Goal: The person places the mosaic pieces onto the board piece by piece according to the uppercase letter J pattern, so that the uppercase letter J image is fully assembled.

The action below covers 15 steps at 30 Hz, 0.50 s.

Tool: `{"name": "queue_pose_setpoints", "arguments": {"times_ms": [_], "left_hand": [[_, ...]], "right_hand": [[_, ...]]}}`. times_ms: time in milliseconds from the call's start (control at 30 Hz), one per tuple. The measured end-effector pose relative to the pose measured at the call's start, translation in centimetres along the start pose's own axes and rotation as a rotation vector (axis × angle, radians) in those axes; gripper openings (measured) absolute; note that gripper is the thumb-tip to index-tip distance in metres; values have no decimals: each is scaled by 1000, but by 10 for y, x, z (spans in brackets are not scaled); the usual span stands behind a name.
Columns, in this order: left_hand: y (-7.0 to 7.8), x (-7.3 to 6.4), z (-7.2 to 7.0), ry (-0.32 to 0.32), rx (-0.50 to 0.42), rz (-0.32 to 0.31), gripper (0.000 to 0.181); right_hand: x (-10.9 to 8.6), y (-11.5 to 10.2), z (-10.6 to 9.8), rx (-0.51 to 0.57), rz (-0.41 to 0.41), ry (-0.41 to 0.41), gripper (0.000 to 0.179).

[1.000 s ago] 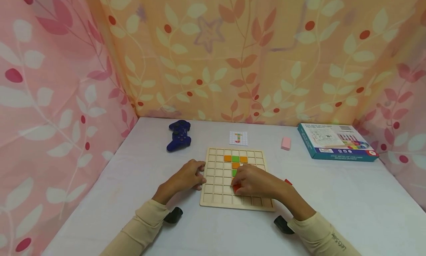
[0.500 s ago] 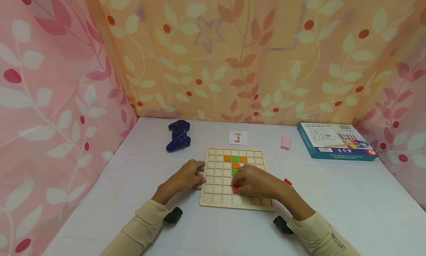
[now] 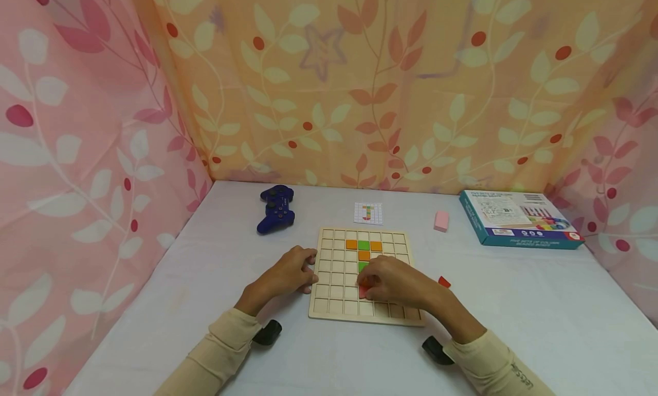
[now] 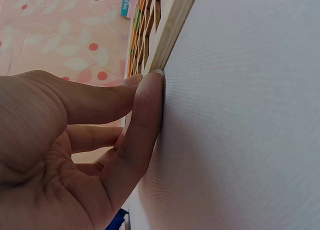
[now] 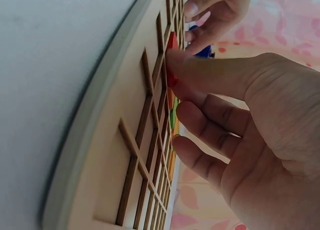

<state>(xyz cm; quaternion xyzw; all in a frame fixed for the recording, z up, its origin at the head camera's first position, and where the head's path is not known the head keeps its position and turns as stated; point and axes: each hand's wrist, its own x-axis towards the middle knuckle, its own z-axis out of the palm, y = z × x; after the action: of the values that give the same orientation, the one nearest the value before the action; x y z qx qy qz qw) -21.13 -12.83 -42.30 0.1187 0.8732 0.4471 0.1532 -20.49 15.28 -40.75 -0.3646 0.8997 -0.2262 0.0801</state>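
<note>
A wooden grid board (image 3: 336,307) lies on the white table. Orange and green square tiles, among them a green tile (image 3: 364,246), form a T-like pattern in its cells. My right hand (image 3: 396,279) pinches a red tile (image 3: 362,293) between thumb and fingers, low in the pattern's column; in the right wrist view the red tile (image 5: 172,42) touches the grid. My left hand (image 3: 288,272) holds the board's left edge, thumb and fingertips against it in the left wrist view. The right hand hides some cells beneath it.
A pattern card (image 3: 368,213) lies behind the board, a pink block (image 3: 441,221) to its right. A game controller (image 3: 276,210) lies at the back left, a flat box (image 3: 519,219) at the back right. A small red piece (image 3: 444,282) sits beside the right wrist.
My right fingers have shifted slightly on the red tile, which lies flatter on the board. The left hand keeps its place at the board's edge.
</note>
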Motion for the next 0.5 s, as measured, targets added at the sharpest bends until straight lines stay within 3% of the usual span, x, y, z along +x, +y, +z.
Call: {"name": "queue_pose_setpoints", "arguments": {"times_ms": [267, 500], "left_hand": [[1, -1, 0, 7, -2, -5, 53], [0, -2, -1, -3, -8, 1, 57]], "right_hand": [[-1, 2, -1, 17, 5, 4, 19], [-4, 3, -2, 0, -55, -24, 17]]}}
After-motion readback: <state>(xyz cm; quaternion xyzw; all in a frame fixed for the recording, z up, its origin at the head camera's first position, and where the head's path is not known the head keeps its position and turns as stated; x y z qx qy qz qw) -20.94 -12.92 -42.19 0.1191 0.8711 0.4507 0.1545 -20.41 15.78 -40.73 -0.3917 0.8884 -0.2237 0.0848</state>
